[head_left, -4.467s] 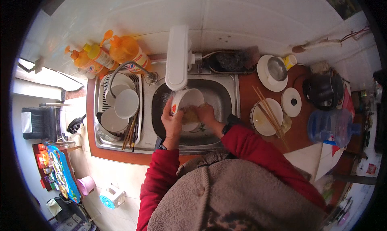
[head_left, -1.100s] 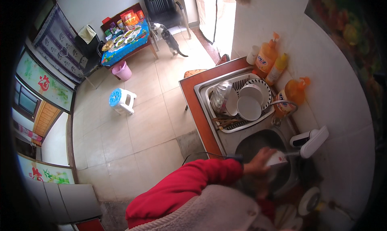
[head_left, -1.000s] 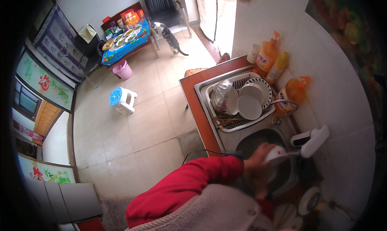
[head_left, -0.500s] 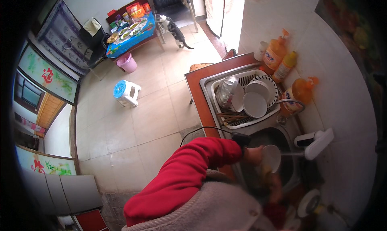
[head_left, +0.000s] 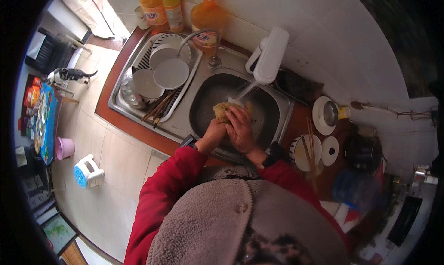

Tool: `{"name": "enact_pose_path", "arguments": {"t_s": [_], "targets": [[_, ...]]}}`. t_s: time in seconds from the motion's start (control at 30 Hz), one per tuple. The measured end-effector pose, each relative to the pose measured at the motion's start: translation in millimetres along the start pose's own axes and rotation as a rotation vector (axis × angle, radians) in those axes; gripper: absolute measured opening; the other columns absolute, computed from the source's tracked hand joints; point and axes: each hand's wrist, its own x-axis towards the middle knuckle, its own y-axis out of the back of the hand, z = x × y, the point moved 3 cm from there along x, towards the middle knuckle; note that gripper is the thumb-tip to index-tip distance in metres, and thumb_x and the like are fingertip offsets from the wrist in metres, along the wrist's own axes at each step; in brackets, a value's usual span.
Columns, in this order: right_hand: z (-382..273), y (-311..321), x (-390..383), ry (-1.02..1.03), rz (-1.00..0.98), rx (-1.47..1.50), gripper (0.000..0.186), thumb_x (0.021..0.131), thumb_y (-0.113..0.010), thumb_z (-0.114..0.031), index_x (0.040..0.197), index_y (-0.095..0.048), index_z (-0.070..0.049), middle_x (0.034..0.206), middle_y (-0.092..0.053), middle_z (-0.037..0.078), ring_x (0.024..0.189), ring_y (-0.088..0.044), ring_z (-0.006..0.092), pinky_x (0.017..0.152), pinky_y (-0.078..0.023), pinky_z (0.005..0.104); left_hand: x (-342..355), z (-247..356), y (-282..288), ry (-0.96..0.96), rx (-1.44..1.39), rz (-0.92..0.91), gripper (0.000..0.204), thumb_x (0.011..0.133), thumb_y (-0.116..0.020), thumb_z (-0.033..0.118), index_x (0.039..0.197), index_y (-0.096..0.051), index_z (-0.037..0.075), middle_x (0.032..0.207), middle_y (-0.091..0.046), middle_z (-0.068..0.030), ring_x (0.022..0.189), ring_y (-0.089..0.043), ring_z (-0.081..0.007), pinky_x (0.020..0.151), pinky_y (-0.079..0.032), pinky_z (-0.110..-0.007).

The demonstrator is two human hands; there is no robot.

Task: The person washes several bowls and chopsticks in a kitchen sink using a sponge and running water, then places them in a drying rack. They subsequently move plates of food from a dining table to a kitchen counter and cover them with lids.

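Both hands meet over the metal sink (head_left: pixel 200 105). A tan, rough-looking sponge (head_left: pixel 222 111) sits at their tips. My left hand (head_left: pixel 213 133) is closed round its lower side. My right hand (head_left: pixel 242 132) presses its fingers on the sponge from the right. A small pale shape shows just behind the fingers, too covered to name. From the white tap (head_left: pixel 271 57), water runs down into the basin behind my hands. What lies under my palms is hidden.
Left of the sink, a dish rack (head_left: pixel 188 82) holds white bowls (head_left: pixel 171 74), chopsticks (head_left: pixel 159 108) and a clear glass item (head_left: pixel 129 91). Orange pump bottles (head_left: pixel 203 24) line the wall. On the right counter are a patterned bowl (head_left: pixel 305 156), a white lid (head_left: pixel 329 150) and a dark pot (head_left: pixel 363 153).
The view has swung to the right, bringing the right counter into sight. My left hand, earlier at a white bowl under the water, is now beside my right hand at the sponge.
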Motion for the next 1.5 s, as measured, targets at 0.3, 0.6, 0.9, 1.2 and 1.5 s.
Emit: {"name": "enact_pose_path", "arguments": {"t_s": [0.3, 0.6, 0.9, 1.2, 1.5], "targets": [[101, -24, 13, -1.038, -0.300, 1.000, 0.026, 0.088, -0.044, -0.024, 0.103, -0.055, -0.006, 0.105, -0.056, 0.008, 0.095, -0.054, 0.0207, 0.080, -0.044, 0.0319, -36, 40, -14, 0.034, 0.163, -0.165, 0.030, 0.086, -0.051, 0.030, 0.090, -0.058, 0.001, 0.075, -0.058, -0.0029, 0.066, -0.052, -0.0103, 0.058, -0.044, -0.024], [75, -43, -59, -1.366, 0.464, 1.467, 0.030, 0.088, -0.042, -0.024, 0.109, -0.047, -0.002, 0.101, -0.054, 0.010, 0.088, -0.054, 0.0184, 0.074, -0.044, 0.0336, -16, 46, -29, 0.111, -0.708, -0.307, 0.045, 0.089, -0.042, 0.034, 0.124, -0.035, 0.007, 0.120, -0.042, -0.0154, 0.107, -0.045, -0.0339, 0.080, -0.042, -0.052], [35, -35, -52, -1.057, 0.300, 0.711, 0.027, 0.087, -0.049, -0.019, 0.105, -0.047, 0.001, 0.096, -0.052, 0.010, 0.086, -0.051, 0.0174, 0.074, -0.041, 0.0300, 6, 25, -28, -0.170, 0.006, 0.063, 0.035, 0.087, -0.047, 0.034, 0.106, -0.049, 0.004, 0.094, -0.052, -0.0119, 0.084, -0.054, -0.0227, 0.064, -0.050, -0.038], [27, -29, -29, -0.623, 0.258, 0.278, 0.025, 0.082, -0.052, -0.019, 0.097, -0.050, 0.000, 0.095, -0.049, 0.017, 0.087, -0.048, 0.0322, 0.078, -0.038, 0.0389, 15, 11, -16, -0.172, 0.183, 0.142, 0.029, 0.086, -0.049, 0.029, 0.084, -0.058, 0.002, 0.066, -0.055, -0.0043, 0.060, -0.052, -0.0159, 0.052, -0.042, -0.028], [112, -35, -3, -1.096, -0.118, 0.801, 0.026, 0.080, -0.052, -0.020, 0.094, -0.055, 0.002, 0.093, -0.055, 0.017, 0.082, -0.054, 0.0293, 0.071, -0.042, 0.0359, -21, 33, -6, -0.300, 0.671, -0.026, 0.036, 0.084, -0.052, 0.031, 0.077, -0.057, -0.004, 0.060, -0.050, -0.0052, 0.060, -0.047, -0.0113, 0.054, -0.040, -0.030]]}}
